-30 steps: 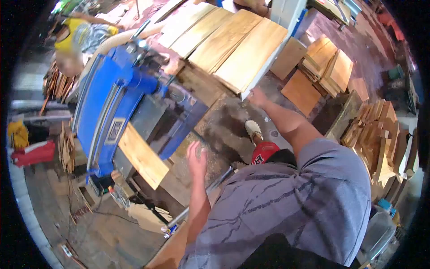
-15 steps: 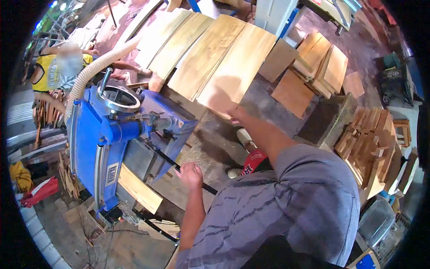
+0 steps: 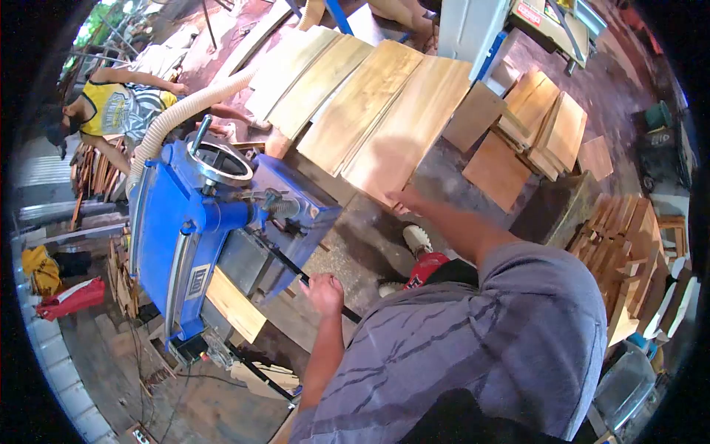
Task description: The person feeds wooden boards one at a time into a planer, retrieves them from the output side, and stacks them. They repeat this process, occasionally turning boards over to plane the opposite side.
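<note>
Workshop floor (image 3: 214, 414) is brown and worn, with wood standing or lying on many sides. Nearest to the right hand (image 3: 404, 200) is the board (image 3: 408, 126), the last one on the right of a row of boards (image 3: 359, 103). The fingers are at its near end, by the corner, and seem to touch it; if they pinch the edge, I cannot tell. With a hold at one corner only, the board could twist or slip down, because its far end would have no support from a hand. It also lies close to its neighbour, so the two could rub or slide together.

The left hand (image 3: 325, 294) is half curled, apparently with nothing in it, over the black bar (image 3: 277, 255). Whether it presses on this bar, I also cannot tell. A careless swing of the arm could knock the knuckles there.

Beside it is the blue machine (image 3: 166, 237), and a plank (image 3: 235, 303) sticks out from under its body. If the machine is running, which is not possible to see, fingers too near could be caught. The plank's outer end could also drop, if nothing carries it.

Farther out, a cable (image 3: 200, 376) lies loose and could catch a foot.
</note>
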Motion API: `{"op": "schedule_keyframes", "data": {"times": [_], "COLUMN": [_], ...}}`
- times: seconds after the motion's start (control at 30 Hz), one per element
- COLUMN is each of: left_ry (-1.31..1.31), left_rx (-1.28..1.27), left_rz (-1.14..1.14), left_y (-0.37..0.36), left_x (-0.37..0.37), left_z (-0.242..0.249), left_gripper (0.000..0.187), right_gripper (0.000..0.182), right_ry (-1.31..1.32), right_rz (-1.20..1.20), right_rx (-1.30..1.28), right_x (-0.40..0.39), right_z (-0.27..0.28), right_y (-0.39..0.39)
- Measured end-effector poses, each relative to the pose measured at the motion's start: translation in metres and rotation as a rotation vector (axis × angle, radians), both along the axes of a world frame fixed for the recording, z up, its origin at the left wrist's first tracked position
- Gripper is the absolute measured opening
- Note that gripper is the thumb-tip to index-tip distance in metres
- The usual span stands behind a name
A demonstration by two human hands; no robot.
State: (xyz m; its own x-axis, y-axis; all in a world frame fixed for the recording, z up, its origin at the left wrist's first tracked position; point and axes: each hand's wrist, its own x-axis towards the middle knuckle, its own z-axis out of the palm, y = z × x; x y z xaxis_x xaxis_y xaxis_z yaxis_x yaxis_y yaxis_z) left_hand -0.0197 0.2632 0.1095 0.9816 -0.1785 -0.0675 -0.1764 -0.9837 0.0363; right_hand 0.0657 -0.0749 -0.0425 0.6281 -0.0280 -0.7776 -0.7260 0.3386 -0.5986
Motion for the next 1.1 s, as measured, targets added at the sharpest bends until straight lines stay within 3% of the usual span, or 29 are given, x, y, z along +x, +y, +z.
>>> {"op": "schedule_keyframes", "data": {"times": [0.07, 0.17, 0.3, 0.33, 0.43, 0.5, 0.6, 0.67, 0.73, 0.8, 0.9, 0.93, 1.0, 1.1], "left_ry": [0.004, -0.027, -0.045, -0.056, -0.076, 0.222, 0.170, 0.132, 0.315, 0.286, 0.161, 0.105, 0.000, -0.199], "left_rx": [-0.005, -0.029, -0.094, -0.097, -0.345, -0.988, -1.089, -1.124, -1.476, -1.729, -1.975, -2.028, -1.965, -1.896], "left_rz": [-0.001, -0.021, -0.057, -0.055, 0.074, 0.260, 0.256, 0.217, 0.373, 0.226, 0.376, 0.441, 0.547, 0.688], "left_y": [0.003, 0.005, 0.010, 0.010, 0.012, 0.026, 0.016, 0.020, 0.013, 0.041, 0.083, 0.098, 0.140, 0.181], "left_x": [-0.001, -0.001, -0.004, -0.005, 0.005, 0.018, 0.007, -0.008, -0.047, -0.074, -0.120, -0.135, -0.157, -0.179], "left_z": [-0.003, -0.007, -0.011, -0.010, -0.009, -0.017, 0.014, 0.019, 0.077, 0.052, 0.070, 0.081, 0.053, 0.021], "left_gripper": [0.012, 0.012, 0.012, 0.012, 0.017, 0.024, 0.032, 0.030, 0.037, 0.038, 0.036, 0.036, 0.034, 0.033], "right_gripper": [0.043, 0.044, 0.044, 0.045, 0.047, 0.049, 0.051, 0.052, 0.050, 0.049, 0.047, 0.046, 0.045, 0.065], "right_ry": [-0.057, -0.183, -0.269, -0.274, -0.418, -0.541, -0.563, -0.638, -0.630, -0.604, -0.525, -0.534, -0.535, -0.809], "right_rz": [0.167, -0.039, -0.015, 0.116, 0.316, 0.412, 0.651, 0.998, 1.085, 1.170, 1.366, 1.338, 1.336, 1.319], "right_rx": [0.044, 0.149, 0.363, 0.354, 0.304, 0.262, 0.017, -0.299, -0.254, -0.208, -0.286, -0.223, -0.156, -0.138], "right_x": [0.001, -0.011, -0.059, -0.077, -0.126, -0.159, -0.187, -0.200, -0.212, -0.221, -0.236, -0.245, -0.267, -0.298], "right_z": [0.020, 0.032, 0.081, 0.078, 0.124, 0.152, 0.181, 0.214, 0.211, 0.219, 0.250, 0.254, 0.255, 0.260], "right_y": [-0.010, -0.008, -0.007, -0.004, 0.016, 0.028, 0.042, 0.063, 0.076, 0.097, 0.146, 0.167, 0.208, 0.276]}}
